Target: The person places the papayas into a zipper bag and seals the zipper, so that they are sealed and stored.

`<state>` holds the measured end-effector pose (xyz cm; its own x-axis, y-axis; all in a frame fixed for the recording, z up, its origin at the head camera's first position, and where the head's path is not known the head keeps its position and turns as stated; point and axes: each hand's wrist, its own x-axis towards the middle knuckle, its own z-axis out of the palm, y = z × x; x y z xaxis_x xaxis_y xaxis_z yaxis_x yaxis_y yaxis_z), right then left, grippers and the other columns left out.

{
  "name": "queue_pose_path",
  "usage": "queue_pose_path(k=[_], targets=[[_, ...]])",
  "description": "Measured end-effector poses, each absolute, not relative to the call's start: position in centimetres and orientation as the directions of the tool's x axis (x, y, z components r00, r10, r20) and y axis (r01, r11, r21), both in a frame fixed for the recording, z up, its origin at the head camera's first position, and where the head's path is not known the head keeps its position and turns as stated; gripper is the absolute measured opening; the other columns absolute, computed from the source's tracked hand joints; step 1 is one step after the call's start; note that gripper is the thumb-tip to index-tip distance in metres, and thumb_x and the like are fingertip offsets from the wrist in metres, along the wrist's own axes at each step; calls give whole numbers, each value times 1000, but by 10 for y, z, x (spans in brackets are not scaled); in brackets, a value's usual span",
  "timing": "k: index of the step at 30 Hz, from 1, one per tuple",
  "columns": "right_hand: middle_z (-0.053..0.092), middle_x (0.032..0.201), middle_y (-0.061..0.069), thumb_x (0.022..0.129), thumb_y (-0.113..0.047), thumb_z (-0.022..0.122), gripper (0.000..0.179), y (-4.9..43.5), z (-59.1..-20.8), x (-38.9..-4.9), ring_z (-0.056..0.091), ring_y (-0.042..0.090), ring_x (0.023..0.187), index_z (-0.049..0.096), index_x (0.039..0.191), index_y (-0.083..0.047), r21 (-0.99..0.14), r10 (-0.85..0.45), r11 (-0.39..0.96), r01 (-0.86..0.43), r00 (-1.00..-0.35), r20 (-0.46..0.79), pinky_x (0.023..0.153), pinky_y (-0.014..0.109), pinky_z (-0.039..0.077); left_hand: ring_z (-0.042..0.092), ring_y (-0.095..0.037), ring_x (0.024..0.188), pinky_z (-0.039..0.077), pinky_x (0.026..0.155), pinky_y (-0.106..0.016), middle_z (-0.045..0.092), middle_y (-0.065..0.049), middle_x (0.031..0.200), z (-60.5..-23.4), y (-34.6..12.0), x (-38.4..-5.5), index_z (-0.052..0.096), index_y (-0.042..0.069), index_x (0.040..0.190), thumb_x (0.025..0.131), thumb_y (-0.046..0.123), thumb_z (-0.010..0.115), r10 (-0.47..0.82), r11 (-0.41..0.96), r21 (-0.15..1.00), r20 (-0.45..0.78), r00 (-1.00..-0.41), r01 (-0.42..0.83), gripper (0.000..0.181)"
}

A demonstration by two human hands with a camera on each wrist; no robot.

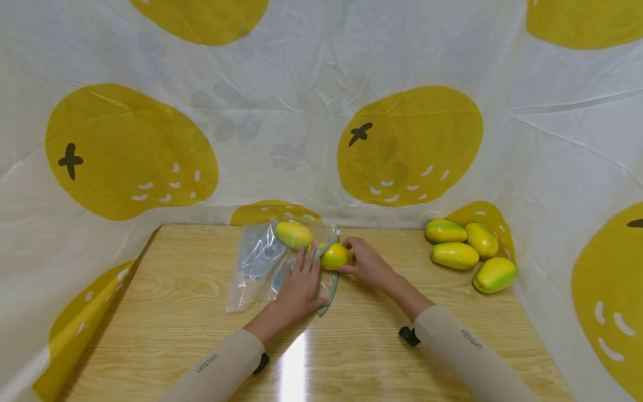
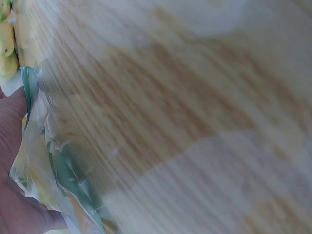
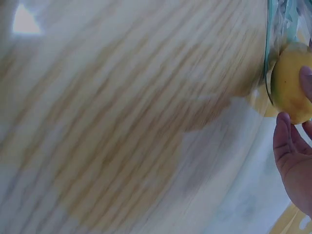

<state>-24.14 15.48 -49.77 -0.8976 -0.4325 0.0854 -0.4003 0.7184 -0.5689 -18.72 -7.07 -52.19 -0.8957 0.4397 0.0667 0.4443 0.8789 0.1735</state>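
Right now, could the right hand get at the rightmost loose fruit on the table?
Probably not yet: the right hand has its fingers gripping another fruit at the mouth of a plastic bag. The way to the rightmost loose fruit looks free.

On the left sleeve (image 1: pixel 226 363) there is printed a short dark word (image 1: pixel 207 363), which seems to begin with "Le" but whose other letters are too small for sure reading, and on the right sleeve (image 1: pixel 454 343) there is a similar dark word (image 1: pixel 471 339), also not clearly readable.
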Motion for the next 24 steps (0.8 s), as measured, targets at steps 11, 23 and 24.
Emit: queue_pose_path(k=[11,23,24], targets=[[59,122,22,89,2,77,44,147,-503,-244,70,32,102,58,128,6,-659,-413,643,-389,-901,129,87,32,60,11,-44,159,37,111,-72,-4,-15,174,-525,-71,-188,24,2,162,75,66,83,448,874,169,83,-890,456,124],[73,105,12,91,-7,78,29,140,-500,-254,72,23,95,66,116,2,-657,-335,681,-325,-935,115,83,32,61,9,-46,158,36,108,-75,-3,-15,174,-527,-71,-188,26,2,162,74,64,84,464,861,179,103,-880,475,123],[73,104,12,91,-7,78,29,139,-500,-255,72,22,94,66,116,2,-653,-331,685,-323,-936,116,83,32,61,9,-46,158,37,108,-75,-3,-15,174,-527,-71,-188,27,2,162,74,65,84,466,861,174,104,-879,477,122]])
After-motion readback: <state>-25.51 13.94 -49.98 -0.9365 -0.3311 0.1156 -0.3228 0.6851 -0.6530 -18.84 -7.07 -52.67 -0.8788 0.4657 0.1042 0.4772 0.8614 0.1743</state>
